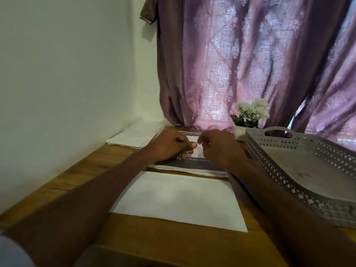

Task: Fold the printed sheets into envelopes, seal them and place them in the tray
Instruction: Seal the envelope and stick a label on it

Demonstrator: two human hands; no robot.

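At the far centre of the wooden table (81,170), the stack of printed sheets (192,166) lies flat, just beyond a plain white envelope (179,199) that lies nearer the person. Both hands work on top of the stack. The left hand (169,145) has its fingers curled, thumb laid against the paper, and appears to pinch the top sheet. The right hand (217,147) is also curled, fingertips turned toward the left hand; whether it actually grips the paper cannot be told.

Handling judgement: the sheets are light, thin and limp. A single sheet should separate with a light pinch at an edge or corner; the stack beneath may slide on the smooth wood, so one hand should hold it down. Creases are permanent, so align edges before pressing.

Appearance: the top sheet is white with a dark printed band along its near edge and another, bearing illegible text, at the far edge.

The perforated grey tray (289,191) stands to the right, holding no envelopes. More white papers (133,139) lie at the far left.
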